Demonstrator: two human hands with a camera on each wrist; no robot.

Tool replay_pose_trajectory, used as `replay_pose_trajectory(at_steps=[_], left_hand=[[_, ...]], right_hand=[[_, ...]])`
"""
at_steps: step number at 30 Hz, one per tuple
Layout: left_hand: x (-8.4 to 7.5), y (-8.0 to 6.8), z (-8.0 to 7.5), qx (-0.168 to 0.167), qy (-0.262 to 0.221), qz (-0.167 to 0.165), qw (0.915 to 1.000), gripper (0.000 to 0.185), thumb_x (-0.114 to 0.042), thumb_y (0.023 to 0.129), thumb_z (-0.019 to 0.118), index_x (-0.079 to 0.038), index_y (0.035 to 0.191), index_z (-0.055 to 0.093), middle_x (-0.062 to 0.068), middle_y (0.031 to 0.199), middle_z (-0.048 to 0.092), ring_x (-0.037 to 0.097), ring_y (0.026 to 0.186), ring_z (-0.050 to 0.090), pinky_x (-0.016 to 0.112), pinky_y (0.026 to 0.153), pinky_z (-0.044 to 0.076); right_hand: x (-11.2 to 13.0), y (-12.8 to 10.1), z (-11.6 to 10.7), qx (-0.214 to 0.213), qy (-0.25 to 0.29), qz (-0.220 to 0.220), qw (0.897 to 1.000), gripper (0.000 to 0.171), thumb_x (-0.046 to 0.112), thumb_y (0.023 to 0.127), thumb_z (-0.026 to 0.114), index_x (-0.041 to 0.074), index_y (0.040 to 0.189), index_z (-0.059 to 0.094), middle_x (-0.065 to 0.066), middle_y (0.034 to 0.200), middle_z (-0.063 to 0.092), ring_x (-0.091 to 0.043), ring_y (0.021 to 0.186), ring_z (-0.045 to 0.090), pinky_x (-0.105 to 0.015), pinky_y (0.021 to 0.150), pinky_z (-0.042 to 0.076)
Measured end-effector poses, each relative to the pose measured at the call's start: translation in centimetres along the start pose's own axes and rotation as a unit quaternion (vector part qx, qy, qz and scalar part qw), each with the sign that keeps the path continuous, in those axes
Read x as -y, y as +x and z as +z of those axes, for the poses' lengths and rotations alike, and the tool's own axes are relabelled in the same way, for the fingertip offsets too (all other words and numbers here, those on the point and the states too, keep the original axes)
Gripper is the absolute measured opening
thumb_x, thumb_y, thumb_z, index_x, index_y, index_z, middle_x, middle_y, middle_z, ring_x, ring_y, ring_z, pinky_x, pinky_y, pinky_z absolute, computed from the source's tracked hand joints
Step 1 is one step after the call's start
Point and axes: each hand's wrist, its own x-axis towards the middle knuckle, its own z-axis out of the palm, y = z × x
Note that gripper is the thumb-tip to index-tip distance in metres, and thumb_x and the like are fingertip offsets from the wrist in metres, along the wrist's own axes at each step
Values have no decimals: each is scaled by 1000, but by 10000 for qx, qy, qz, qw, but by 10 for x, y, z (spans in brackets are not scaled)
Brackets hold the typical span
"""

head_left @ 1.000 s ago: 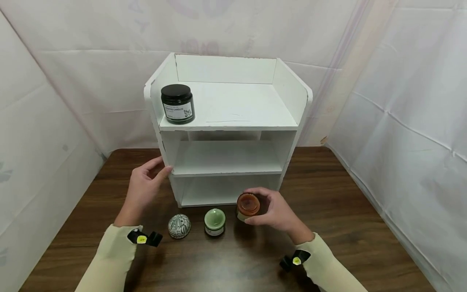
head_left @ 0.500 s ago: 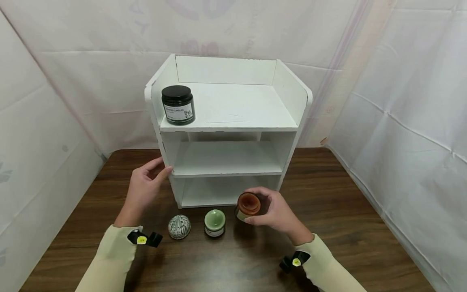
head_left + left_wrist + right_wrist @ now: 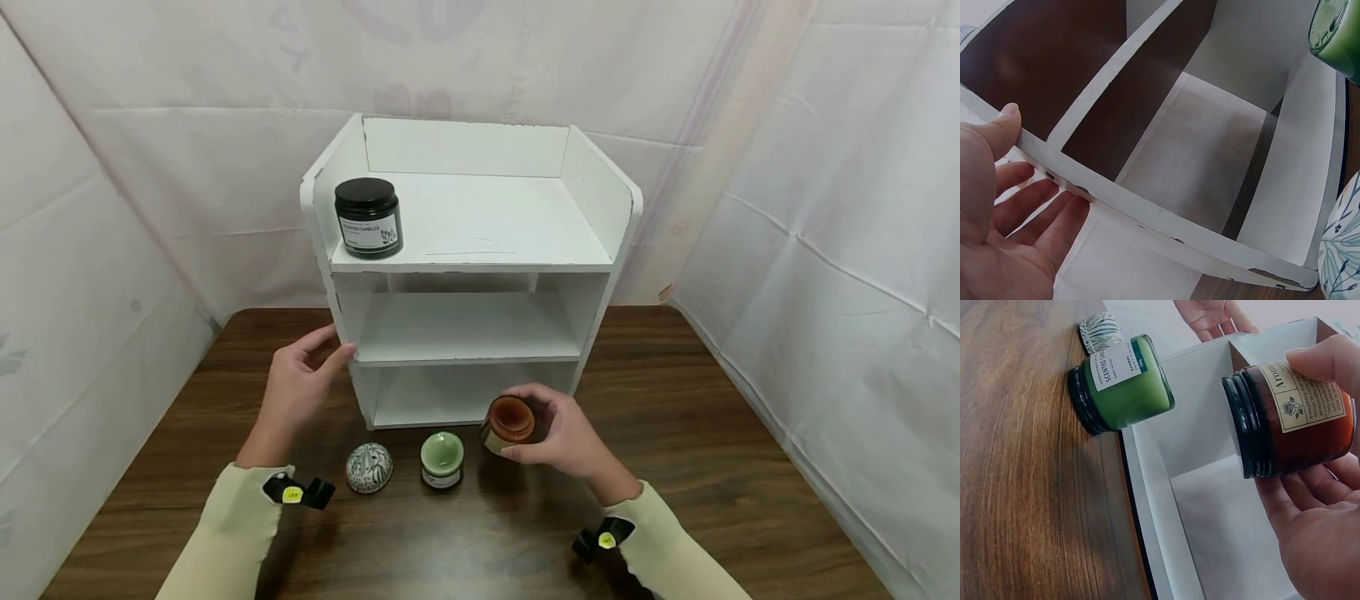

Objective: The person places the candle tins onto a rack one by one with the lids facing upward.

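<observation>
My right hand (image 3: pixel 558 433) grips an amber glass candle jar (image 3: pixel 512 419) in front of the shelf's lower right. The jar is upside down and slightly tilted, its black lid (image 3: pixel 1244 428) lowest and its cream label in sight in the right wrist view. At the left side panel of the white shelf unit (image 3: pixel 472 360), my left hand (image 3: pixel 300 379) has its thumb on the front edge and its fingers along the outer face. A green candle jar (image 3: pixel 442 458) stands lid-down on the table between the hands. Left of it sits a small round leaf-patterned tin (image 3: pixel 369 467).
On the shelf's top board, at the left, stands a dark jar with a black lid (image 3: pixel 368 218) and a white label. The brown wooden table (image 3: pixel 450 550) carries everything. White sheeting (image 3: pixel 847 208) hangs behind and at both sides.
The amber jar has tilted a little in my right hand, its lid end swinging slightly left. My left hand keeps its place on the shelf's side panel.
</observation>
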Motion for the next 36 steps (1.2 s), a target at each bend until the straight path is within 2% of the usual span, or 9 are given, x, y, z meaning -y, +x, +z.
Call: replay_pose_trajectory(at_steps=[10, 19, 21, 28, 36], left_hand=[[0, 0, 1, -8, -17, 33, 10000, 54, -35, 101, 66, -6, 146, 57, 18, 141, 63, -3, 110, 60, 5, 84, 49], [-2, 0, 1, -32, 17, 19, 10000, 54, -35, 101, 67, -7, 146, 57, 17, 141, 63, -3, 112, 59, 4, 84, 48], [-2, 0, 1, -23, 19, -10, 10000, 54, -36, 101, 66, -8, 146, 57, 16, 142, 63, 2, 117, 60, 4, 85, 48], [-2, 0, 0, 9, 16, -91, 10000, 55, -37, 101, 66, -8, 147, 56, 14, 146, 60, 32, 132, 58, 3, 87, 46], [-3, 0, 1, 11, -10, -132, 9999, 56, -38, 101, 66, -8, 147, 56, 15, 146, 60, 34, 132, 57, 4, 86, 47]], right_hand=[[3, 1, 1, -98, 85, 131, 9998, 59, -1, 76, 85, 4, 130, 61, -20, 121, 67, -15, 104, 67, -26, 91, 56], [3, 2, 4, -266, 367, 146, 9989, 61, -5, 72, 85, -1, 128, 59, -20, 120, 64, -13, 102, 66, -25, 88, 57], [3, 3, 4, -282, 439, 165, 9985, 62, -6, 72, 85, -2, 127, 58, -18, 120, 63, -13, 102, 66, -25, 88, 57], [2, 4, 7, -306, 672, 115, 9972, 64, -9, 70, 83, -6, 126, 53, -15, 121, 61, -13, 105, 65, -24, 88, 57], [-1, 2, 8, -417, 819, 136, 9957, 64, -8, 70, 83, -6, 125, 51, -13, 122, 62, -12, 107, 64, -23, 90, 56]])
